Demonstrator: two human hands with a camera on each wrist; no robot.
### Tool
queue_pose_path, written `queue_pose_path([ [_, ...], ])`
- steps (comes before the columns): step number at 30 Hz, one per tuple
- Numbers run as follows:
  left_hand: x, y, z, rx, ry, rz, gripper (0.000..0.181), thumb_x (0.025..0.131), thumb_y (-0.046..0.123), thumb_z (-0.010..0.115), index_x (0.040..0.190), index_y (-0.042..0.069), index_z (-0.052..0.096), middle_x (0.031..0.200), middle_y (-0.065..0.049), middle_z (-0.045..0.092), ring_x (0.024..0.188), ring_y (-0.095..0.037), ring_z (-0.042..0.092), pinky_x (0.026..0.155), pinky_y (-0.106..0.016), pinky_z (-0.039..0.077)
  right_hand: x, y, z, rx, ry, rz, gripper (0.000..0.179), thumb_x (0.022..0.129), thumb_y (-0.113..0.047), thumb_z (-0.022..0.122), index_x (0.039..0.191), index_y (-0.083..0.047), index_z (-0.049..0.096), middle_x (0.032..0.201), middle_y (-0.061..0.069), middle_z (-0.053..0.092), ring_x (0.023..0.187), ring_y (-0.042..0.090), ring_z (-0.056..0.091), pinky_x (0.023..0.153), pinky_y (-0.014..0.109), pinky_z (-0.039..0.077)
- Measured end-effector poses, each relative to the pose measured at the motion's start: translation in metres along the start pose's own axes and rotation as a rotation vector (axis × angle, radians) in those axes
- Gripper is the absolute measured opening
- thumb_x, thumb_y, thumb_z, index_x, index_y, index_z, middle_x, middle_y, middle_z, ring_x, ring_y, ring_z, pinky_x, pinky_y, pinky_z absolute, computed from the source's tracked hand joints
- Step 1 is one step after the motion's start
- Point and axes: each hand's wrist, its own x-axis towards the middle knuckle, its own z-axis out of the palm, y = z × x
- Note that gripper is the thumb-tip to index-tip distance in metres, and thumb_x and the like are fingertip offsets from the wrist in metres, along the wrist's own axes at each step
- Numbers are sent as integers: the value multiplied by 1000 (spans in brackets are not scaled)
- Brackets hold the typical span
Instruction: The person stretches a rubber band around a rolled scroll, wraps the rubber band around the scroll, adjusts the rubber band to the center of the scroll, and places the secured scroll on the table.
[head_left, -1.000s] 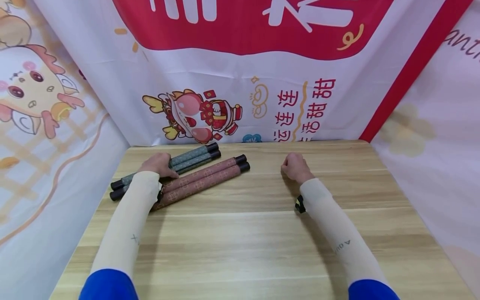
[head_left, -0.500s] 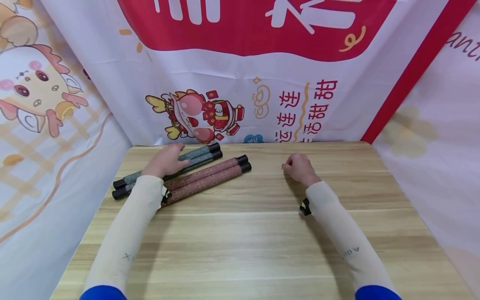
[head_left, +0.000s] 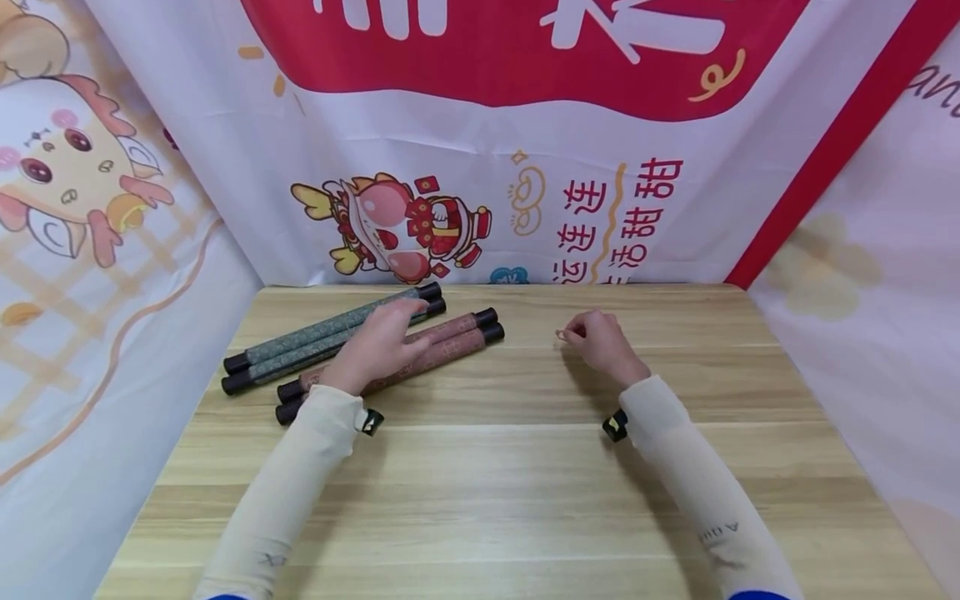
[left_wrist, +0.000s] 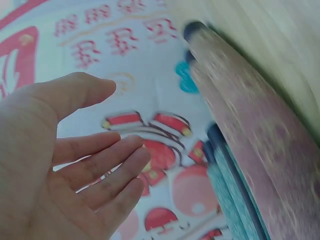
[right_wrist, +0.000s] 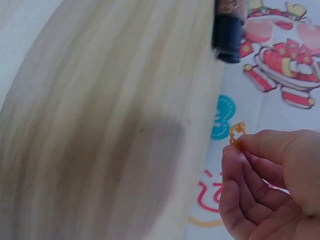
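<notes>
Over the two pink patterned scrolls [head_left: 453, 342] my left hand [head_left: 384, 346] hovers with its fingers loosely spread; the left wrist view shows nothing in that palm. Part of the pink pair is hidden under this hand in the head view. Behind them lie two green patterned scrolls [head_left: 300, 343], side by side, also with black end caps. On the right, my right hand [head_left: 596, 342] is raised a little above the table and pinches a small crumpled orange rubber band [right_wrist: 237, 133] between thumb and index finger. Its other fingers are curled in.
The wood-grain table [head_left: 480, 500] ends at a white and red printed cloth backdrop [head_left: 465, 133]. Printed cloth also rises along the left [head_left: 150, 275] and right sides. A black band [head_left: 372, 422] sits at the left wrist and another [head_left: 615, 426] at the right.
My left hand has lifted from the green scrolls and moved right, over the pink ones. My right hand stays in nearly the same place, its fingertips turned so the orange band shows.
</notes>
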Motion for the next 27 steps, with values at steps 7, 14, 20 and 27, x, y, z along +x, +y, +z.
queue_pose_path([
  [7,0,23,17,-46,34,90,53,102,27,71,144,-3,58,143,-23,64,135,-40,60,115,-56,48,-10,-22,-1,38,-3,-33,18,106,-18,66,108,-5,78,101,11,76,84,21,64,69,29,55],
  [14,0,41,43,-129,16,106,48,101,28,72,140,3,63,139,-17,68,127,-33,67,108,-50,55,-20,-43,4,42,-36,-51,16,104,-18,68,108,-7,79,101,9,77,85,20,66,73,29,58],
  [20,-1,51,65,-196,29,92,36,99,27,75,130,9,68,128,-9,73,120,-24,70,106,-43,57,-31,-59,8,59,-47,-70,13,102,-19,72,106,-9,80,98,7,77,82,20,65,71,29,59],
  [27,1,60,80,-268,86,96,29,97,22,77,122,9,71,116,-8,77,110,-22,73,102,-43,58,-43,-69,15,89,-45,-124,10,101,-18,73,103,-10,80,97,6,78,81,17,66,70,29,59],
])
